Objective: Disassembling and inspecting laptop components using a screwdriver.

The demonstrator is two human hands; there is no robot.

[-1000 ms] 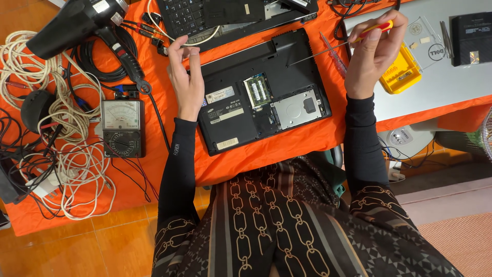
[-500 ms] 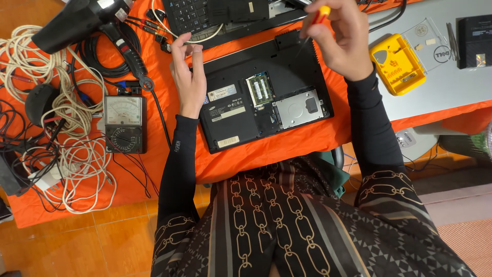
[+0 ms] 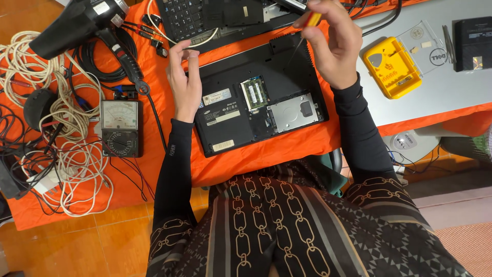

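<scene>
A black laptop (image 3: 233, 128) lies upside down on the orange cloth, its bottom cover off, showing memory sticks (image 3: 254, 93) and a silver drive bay (image 3: 293, 112). My left hand (image 3: 183, 84) rests on the laptop's far left corner, fingers curled against its edge. My right hand (image 3: 330, 41) hovers over the laptop's far right part and grips a screwdriver (image 3: 306, 28) with an orange and yellow handle. Its thin shaft points down toward the laptop's rear edge.
A yellow bit case (image 3: 392, 66) and a black box (image 3: 472, 43) lie on a silver laptop lid (image 3: 441, 90) at right. An analog multimeter (image 3: 120, 128), coiled white cables (image 3: 61, 154), a black heat gun (image 3: 77, 23) and a detached keyboard (image 3: 205, 18) surround the work.
My right hand has carried the screwdriver from the right, near the yellow case, leftward over the laptop's rear edge. My left hand has stayed on the laptop's corner.
</scene>
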